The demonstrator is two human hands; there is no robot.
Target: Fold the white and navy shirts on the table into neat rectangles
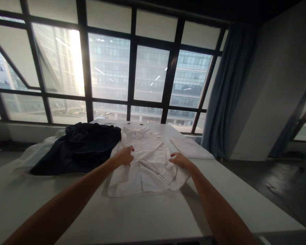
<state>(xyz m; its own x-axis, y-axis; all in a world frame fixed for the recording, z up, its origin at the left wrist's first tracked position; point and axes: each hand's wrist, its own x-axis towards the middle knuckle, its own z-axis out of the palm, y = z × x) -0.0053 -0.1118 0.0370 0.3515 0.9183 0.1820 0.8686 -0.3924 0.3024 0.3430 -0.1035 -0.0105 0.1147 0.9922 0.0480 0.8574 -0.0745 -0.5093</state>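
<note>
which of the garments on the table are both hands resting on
The white shirt in the middle, under the left hand and right hand; the dark garment lies untouched beside it.

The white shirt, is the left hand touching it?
Touching. The head view shows the left hand resting flat on the white shirt, with no gap between the fingers and the cloth. The right hand lies on its other side.

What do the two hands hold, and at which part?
Both rest on the white shirt: left hand on its left side, right hand at its right edge. A closed grip cannot be told.
</note>
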